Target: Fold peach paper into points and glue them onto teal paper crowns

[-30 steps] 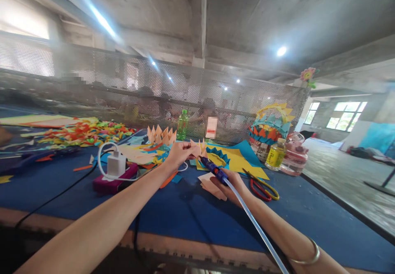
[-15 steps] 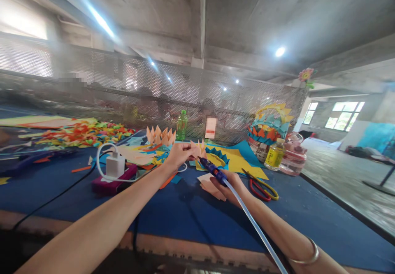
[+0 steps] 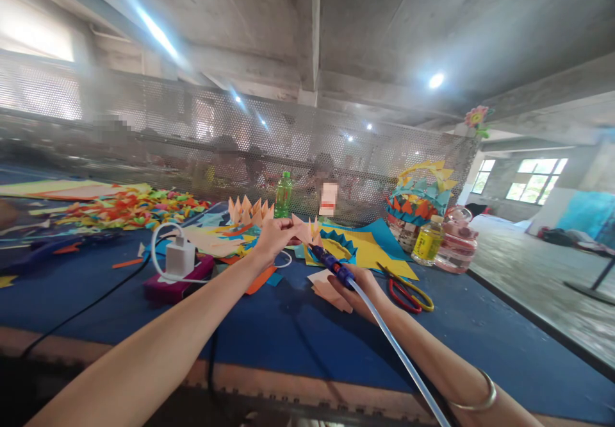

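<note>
My left hand (image 3: 275,240) pinches a folded peach paper piece (image 3: 302,229) with pointed tips, held above the middle of the table. In my right hand (image 3: 362,286) is a blue glue gun (image 3: 331,264), a clear glue stick (image 3: 394,343) trailing from its back. The gun's nozzle is at the paper's lower edge; whether they touch I cannot tell. Under the right hand lie loose peach paper pieces (image 3: 329,289). Just behind the gun sits a blue zigzag paper ring (image 3: 346,247) on yellow paper (image 3: 384,255). A peach spiked paper crown (image 3: 247,212) stands further back.
Scissors (image 3: 408,292) with red and yellow handles lie right of my right hand. A white charger (image 3: 179,257) sits in a purple power strip (image 3: 158,289) at left. Paper scraps (image 3: 144,208), a green bottle (image 3: 284,196), a yellow-labelled bottle (image 3: 427,242) and a pink jug (image 3: 456,244) stand further back.
My left hand has shifted slightly left, showing more of the peach paper piece. My right hand and the glue gun have hardly moved.
</note>
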`<state>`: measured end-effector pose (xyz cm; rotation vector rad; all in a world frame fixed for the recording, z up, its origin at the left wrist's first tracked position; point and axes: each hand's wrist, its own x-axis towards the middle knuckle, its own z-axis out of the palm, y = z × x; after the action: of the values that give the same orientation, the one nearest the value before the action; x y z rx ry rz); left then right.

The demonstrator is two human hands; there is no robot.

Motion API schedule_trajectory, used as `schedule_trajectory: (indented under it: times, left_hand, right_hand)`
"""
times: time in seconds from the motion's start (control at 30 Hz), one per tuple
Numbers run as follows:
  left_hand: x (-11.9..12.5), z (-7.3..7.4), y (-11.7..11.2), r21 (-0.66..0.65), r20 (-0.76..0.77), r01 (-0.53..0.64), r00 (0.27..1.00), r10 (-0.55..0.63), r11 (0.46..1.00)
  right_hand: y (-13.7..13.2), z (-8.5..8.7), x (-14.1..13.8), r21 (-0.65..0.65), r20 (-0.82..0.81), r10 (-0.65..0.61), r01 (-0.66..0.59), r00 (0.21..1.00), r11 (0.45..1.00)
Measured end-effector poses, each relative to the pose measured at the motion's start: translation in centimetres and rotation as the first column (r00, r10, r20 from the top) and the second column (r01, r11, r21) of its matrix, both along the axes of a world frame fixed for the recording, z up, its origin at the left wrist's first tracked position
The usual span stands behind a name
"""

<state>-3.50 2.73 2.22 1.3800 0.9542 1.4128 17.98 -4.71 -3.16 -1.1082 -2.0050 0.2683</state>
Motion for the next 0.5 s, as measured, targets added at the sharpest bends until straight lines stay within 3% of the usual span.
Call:
schedule_trajectory:
  times: [0.17,0.5]
  left_hand:
    - [-0.24,0.43,-0.04,-0.065,-0.077,0.002,0.997,-0.007,0.998]
    - [-0.63,1.06,0.03,-0.082,-0.074,-0.061,0.996,0.055,0.995]
  right_hand:
    - [-0.03,0.02,-0.02,-0.006,0.008,-0.001,0.001,1.0,1.0]
    - [-0.09,0.1,-0.02,0.005,0.059,-0.013,0.013,0.998,1.0]
